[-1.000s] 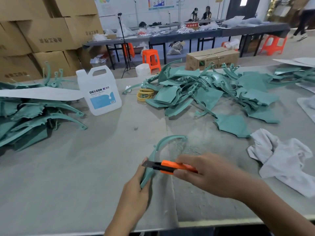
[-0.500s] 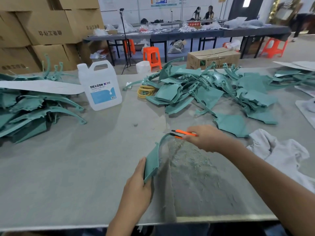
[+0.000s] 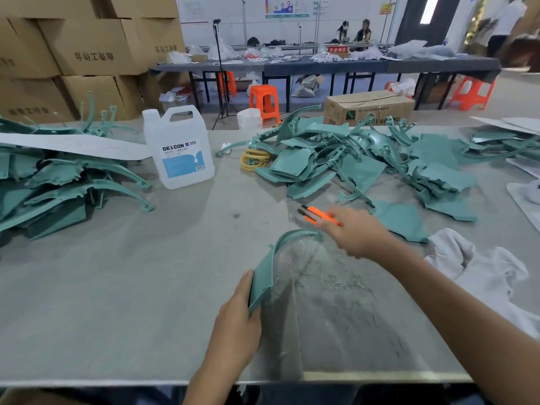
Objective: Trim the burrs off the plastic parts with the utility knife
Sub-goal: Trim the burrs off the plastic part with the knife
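A curved teal plastic part (image 3: pixel 273 264) stands on edge on the grey table (image 3: pixel 117 287) in front of me. My left hand (image 3: pixel 236 325) grips its near, wide end. My right hand (image 3: pixel 355 230) holds the orange utility knife (image 3: pixel 317 215) just beyond the part's far curved tip; the knife looks blurred and its blade points to the far left. Pale plastic shavings (image 3: pixel 330 282) lie scattered on the table under the part.
A heap of teal parts (image 3: pixel 365 168) fills the far right and another heap (image 3: pixel 58 185) the left. A white DEXCON jug (image 3: pixel 178 147) stands at far centre-left, yellow bands (image 3: pixel 254 159) beside it. White rags (image 3: pixel 482 267) lie on the right.
My right hand with the knife has travelled along the part from its near end to past its far tip. My left hand keeps its hold on the near end.
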Available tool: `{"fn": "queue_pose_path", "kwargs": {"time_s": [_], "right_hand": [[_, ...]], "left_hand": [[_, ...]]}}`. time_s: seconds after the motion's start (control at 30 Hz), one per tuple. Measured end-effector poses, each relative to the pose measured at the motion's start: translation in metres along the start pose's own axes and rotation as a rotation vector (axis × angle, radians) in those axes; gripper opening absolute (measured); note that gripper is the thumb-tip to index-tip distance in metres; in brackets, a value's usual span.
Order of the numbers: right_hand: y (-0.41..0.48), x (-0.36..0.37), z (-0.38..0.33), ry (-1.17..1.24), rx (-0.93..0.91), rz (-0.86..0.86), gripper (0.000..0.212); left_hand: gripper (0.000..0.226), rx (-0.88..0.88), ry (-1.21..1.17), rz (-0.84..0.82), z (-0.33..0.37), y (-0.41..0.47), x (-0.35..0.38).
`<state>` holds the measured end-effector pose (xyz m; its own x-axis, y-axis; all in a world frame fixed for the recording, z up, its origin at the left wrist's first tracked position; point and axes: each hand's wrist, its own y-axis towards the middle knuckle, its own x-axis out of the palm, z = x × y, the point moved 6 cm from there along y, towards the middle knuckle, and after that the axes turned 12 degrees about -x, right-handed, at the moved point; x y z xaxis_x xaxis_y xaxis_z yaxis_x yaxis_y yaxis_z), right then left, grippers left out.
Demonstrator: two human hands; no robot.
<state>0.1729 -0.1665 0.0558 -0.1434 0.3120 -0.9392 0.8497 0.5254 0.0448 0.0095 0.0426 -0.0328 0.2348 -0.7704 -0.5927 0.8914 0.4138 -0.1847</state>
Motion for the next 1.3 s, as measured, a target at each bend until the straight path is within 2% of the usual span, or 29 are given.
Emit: {"fn": "queue_pose_path", "kwargs": {"time_s": [0.1, 0.17, 0.33, 0.4, 0.5, 0.6, 0.77, 0.93, 1.03, 1.13, 1.23, 1.3], "right_hand": [[-0.038, 0.027, -0.032, 0.388, -0.126, 0.037, 0.019], [-0.061, 0.048, -0.048, 0.542, -0.178, 0.024, 0.014], [-0.096, 0.074, -0.067, 0.721, -0.223, 0.038, 0.031], [-0.094, 0.072, -0.068, 0.686, -0.226, 0.055, 0.031], [-0.075, 0.064, -0.057, 0.506, -0.197, 0.115, 0.024], [-0.046, 0.059, -0.029, 0.334, -0.097, 0.140, 0.026], [-0.015, 0.062, 0.041, 0.010, 0.132, 0.080, 0.031], [-0.022, 0.046, 0.097, -0.143, 0.323, 0.012, 0.037], [-0.028, 0.032, 0.090, -0.118, 0.323, 0.046, 0.034], [-0.035, 0.023, 0.050, 0.028, 0.172, 0.127, 0.031], [-0.044, 0.027, -0.003, 0.266, 0.025, 0.130, 0.031], [-0.046, 0.036, -0.031, 0.343, -0.045, 0.117, 0.028]], "left_hand": [[0.053, 0.009, -0.012, -0.006, 0.001, 0.002, -0.002], [0.052, -0.004, -0.029, -0.003, 0.002, 0.003, -0.003], [0.041, 0.007, -0.062, -0.016, 0.003, 0.003, -0.004], [0.041, 0.000, -0.069, -0.012, 0.001, 0.005, -0.005], [0.048, -0.017, -0.079, 0.007, 0.001, 0.006, -0.005], [0.050, -0.023, -0.074, 0.005, 0.001, 0.007, -0.003], [0.051, -0.026, -0.063, -0.001, 0.003, 0.004, 0.002], [0.049, -0.044, -0.102, 0.005, 0.001, 0.005, 0.000], [0.051, -0.040, -0.066, -0.006, 0.002, 0.004, 0.002], [0.052, -0.031, -0.058, 0.002, 0.002, 0.003, 0.006], [0.051, -0.027, -0.061, 0.008, 0.001, 0.004, 0.006], [0.049, -0.011, -0.063, 0.022, 0.002, 0.003, 0.004]]}}
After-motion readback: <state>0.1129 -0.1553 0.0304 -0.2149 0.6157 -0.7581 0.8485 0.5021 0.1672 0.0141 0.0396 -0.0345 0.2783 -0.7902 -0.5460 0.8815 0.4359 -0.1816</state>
